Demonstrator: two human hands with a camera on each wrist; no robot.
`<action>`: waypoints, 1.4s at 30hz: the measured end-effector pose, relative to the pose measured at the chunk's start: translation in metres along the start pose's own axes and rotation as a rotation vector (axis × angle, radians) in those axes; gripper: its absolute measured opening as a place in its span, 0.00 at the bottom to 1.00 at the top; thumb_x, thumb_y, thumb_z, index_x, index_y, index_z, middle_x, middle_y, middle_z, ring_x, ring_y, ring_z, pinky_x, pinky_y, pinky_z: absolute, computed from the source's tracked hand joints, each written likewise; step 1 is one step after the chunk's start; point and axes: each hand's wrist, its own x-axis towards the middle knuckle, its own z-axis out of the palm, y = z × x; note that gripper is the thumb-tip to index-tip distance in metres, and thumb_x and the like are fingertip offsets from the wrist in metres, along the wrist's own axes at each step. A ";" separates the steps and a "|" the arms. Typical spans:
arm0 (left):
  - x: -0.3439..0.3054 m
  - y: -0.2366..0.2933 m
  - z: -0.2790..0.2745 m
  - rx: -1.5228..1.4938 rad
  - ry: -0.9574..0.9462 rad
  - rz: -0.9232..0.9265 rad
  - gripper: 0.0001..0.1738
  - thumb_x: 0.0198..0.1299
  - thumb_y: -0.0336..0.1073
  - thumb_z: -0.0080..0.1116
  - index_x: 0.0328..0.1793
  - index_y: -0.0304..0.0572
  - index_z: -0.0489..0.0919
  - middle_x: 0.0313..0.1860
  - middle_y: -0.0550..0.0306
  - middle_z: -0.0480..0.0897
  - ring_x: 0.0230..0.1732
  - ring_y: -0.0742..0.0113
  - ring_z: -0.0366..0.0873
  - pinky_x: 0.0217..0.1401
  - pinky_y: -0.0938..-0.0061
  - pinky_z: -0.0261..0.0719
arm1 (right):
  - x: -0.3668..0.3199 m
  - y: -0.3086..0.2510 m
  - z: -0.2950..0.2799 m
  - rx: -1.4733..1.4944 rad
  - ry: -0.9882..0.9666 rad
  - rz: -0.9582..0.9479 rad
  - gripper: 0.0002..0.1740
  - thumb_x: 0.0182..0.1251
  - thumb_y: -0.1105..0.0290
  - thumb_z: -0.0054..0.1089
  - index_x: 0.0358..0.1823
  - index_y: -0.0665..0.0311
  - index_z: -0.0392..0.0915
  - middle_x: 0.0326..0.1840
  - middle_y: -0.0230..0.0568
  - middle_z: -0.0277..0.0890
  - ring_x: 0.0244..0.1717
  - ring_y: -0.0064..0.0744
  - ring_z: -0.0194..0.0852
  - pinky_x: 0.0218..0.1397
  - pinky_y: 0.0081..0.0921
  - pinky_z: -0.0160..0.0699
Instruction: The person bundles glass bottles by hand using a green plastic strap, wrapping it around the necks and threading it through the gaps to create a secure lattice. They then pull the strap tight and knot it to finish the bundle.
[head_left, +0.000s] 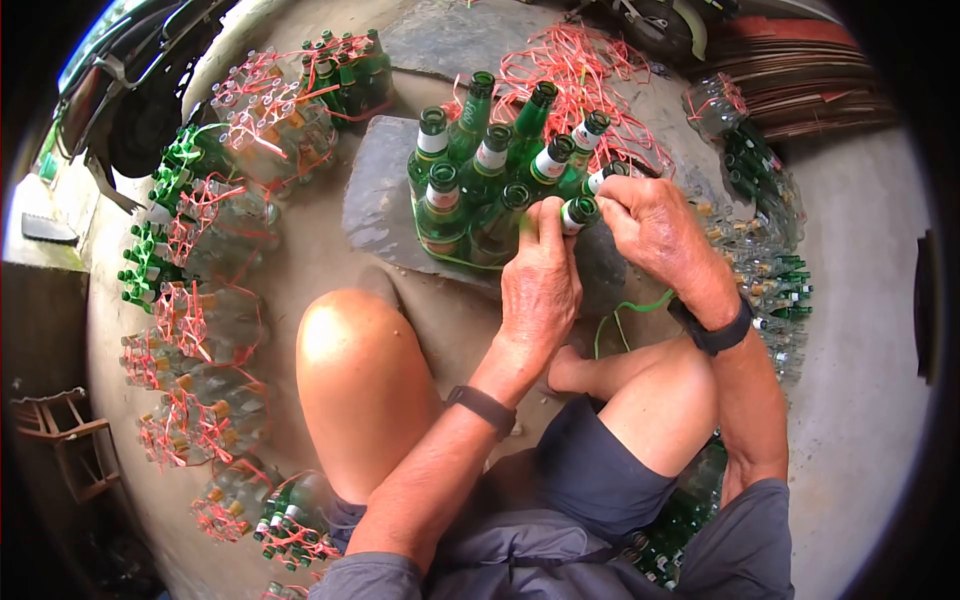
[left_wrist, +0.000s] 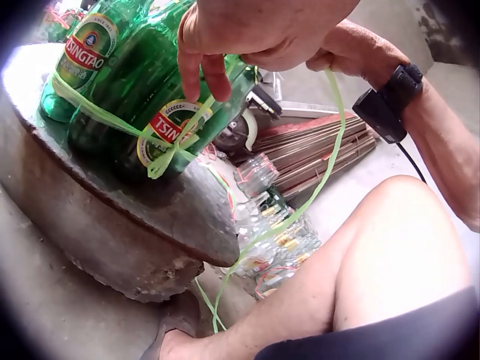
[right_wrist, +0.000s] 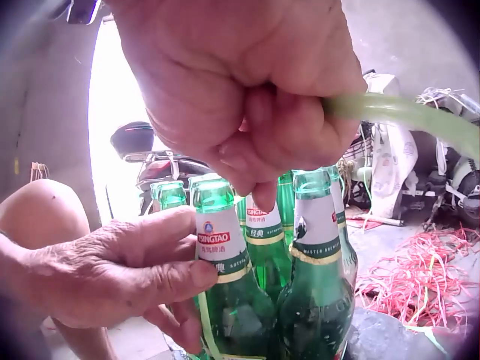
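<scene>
While the left hand (right_wrist: 112, 277) holds the neck of the nearest bottle (right_wrist: 232, 307), thumb laid flat on its neck label and fingers curled round behind, the right hand (right_wrist: 240, 97) sits just above it as a tight fist. That fist is closed round a green strap (right_wrist: 397, 112), which leaves it on the right side, pulled taut. Both hands meet over the near right part of the cluster of green bottles (head_left: 480, 180), almost touching each other, with the gripped neck between them.

The cluster stands upright and packed together on a stone slab (head_left: 375, 200), close to its near edge, and bare stone shows along its left edge. From the left wrist view, a loop of the same strap girds the bottle bodies low down and is knotted at the front. The free length drops from the hands past the slab's near edge to the floor beside a bare foot (head_left: 570, 372).

A bent knee (head_left: 360, 370) lies left of the left forearm. Bundles of clear bottles (head_left: 210, 320) tied with red string curve along the floor off the slab's left edge. Loose red string (head_left: 580, 60) lies heaped beyond the far edge.
</scene>
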 end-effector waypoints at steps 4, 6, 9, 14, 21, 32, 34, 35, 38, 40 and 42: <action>0.000 0.001 -0.001 -0.005 -0.011 -0.004 0.22 0.80 0.29 0.55 0.76 0.39 0.65 0.67 0.37 0.77 0.54 0.26 0.85 0.45 0.42 0.90 | -0.014 -0.003 0.006 -0.062 0.021 -0.001 0.07 0.73 0.71 0.62 0.36 0.66 0.79 0.29 0.63 0.79 0.36 0.70 0.83 0.38 0.58 0.78; 0.000 0.001 -0.001 0.001 -0.005 0.002 0.23 0.80 0.30 0.55 0.76 0.40 0.65 0.67 0.37 0.78 0.54 0.25 0.85 0.45 0.42 0.90 | -0.021 -0.006 0.010 -0.077 0.018 0.017 0.07 0.74 0.71 0.62 0.36 0.65 0.78 0.29 0.63 0.79 0.36 0.70 0.83 0.38 0.59 0.79; 0.000 -0.001 -0.001 0.005 0.005 0.015 0.23 0.80 0.30 0.55 0.76 0.40 0.65 0.67 0.37 0.78 0.53 0.25 0.85 0.44 0.41 0.90 | -0.029 -0.011 0.014 -0.154 0.042 0.006 0.06 0.74 0.71 0.62 0.36 0.64 0.78 0.28 0.60 0.81 0.35 0.68 0.84 0.37 0.60 0.81; -0.001 -0.002 -0.002 0.004 -0.001 0.013 0.23 0.80 0.31 0.55 0.76 0.41 0.65 0.68 0.36 0.78 0.52 0.24 0.85 0.44 0.40 0.89 | -0.042 -0.027 0.018 -0.338 0.024 -0.023 0.08 0.74 0.72 0.65 0.38 0.62 0.75 0.30 0.53 0.82 0.34 0.64 0.85 0.35 0.55 0.81; -0.001 -0.004 -0.002 -0.011 0.004 0.017 0.23 0.80 0.32 0.56 0.76 0.41 0.66 0.67 0.35 0.79 0.52 0.24 0.86 0.44 0.40 0.90 | -0.053 -0.043 0.013 -0.364 0.008 -0.033 0.09 0.74 0.71 0.66 0.37 0.62 0.75 0.28 0.50 0.81 0.32 0.62 0.85 0.34 0.54 0.82; -0.018 -0.001 -0.016 0.050 0.063 0.096 0.32 0.71 0.24 0.61 0.80 0.38 0.66 0.63 0.37 0.81 0.55 0.30 0.87 0.49 0.47 0.92 | -0.066 -0.064 0.005 -0.319 -0.008 -0.050 0.11 0.74 0.69 0.68 0.35 0.62 0.74 0.28 0.48 0.80 0.30 0.58 0.84 0.32 0.51 0.81; -0.021 0.011 -0.025 0.084 0.113 0.102 0.32 0.68 0.24 0.64 0.78 0.42 0.72 0.62 0.42 0.81 0.54 0.37 0.88 0.50 0.50 0.92 | -0.068 -0.070 0.002 -0.311 -0.012 -0.043 0.11 0.74 0.69 0.68 0.35 0.63 0.74 0.27 0.48 0.80 0.30 0.58 0.84 0.32 0.51 0.81; -0.020 0.014 -0.028 0.085 0.114 0.105 0.32 0.68 0.24 0.64 0.78 0.42 0.72 0.62 0.42 0.81 0.54 0.37 0.88 0.50 0.50 0.92 | -0.069 -0.073 0.000 -0.303 -0.020 -0.036 0.11 0.74 0.69 0.68 0.34 0.63 0.74 0.27 0.48 0.79 0.30 0.58 0.84 0.32 0.51 0.81; -0.019 0.017 -0.035 0.021 0.093 0.217 0.28 0.63 0.25 0.67 0.72 0.46 0.80 0.60 0.48 0.82 0.48 0.44 0.88 0.47 0.55 0.89 | -0.072 -0.079 -0.004 -0.314 -0.045 -0.101 0.09 0.73 0.67 0.68 0.36 0.62 0.77 0.28 0.45 0.84 0.29 0.52 0.89 0.31 0.47 0.85; -0.018 0.017 -0.040 0.053 -0.039 0.287 0.31 0.53 0.25 0.73 0.66 0.50 0.85 0.60 0.49 0.84 0.51 0.46 0.88 0.50 0.58 0.89 | -0.074 -0.084 -0.007 -0.304 -0.053 -0.116 0.10 0.72 0.66 0.68 0.36 0.62 0.77 0.28 0.45 0.83 0.29 0.52 0.88 0.31 0.47 0.84; -0.018 0.012 -0.039 0.070 -0.022 0.310 0.32 0.49 0.24 0.72 0.65 0.48 0.86 0.58 0.52 0.85 0.49 0.49 0.89 0.50 0.61 0.87 | -0.074 -0.086 -0.013 -0.295 -0.059 -0.128 0.11 0.72 0.66 0.69 0.36 0.62 0.77 0.27 0.45 0.83 0.28 0.53 0.87 0.30 0.48 0.84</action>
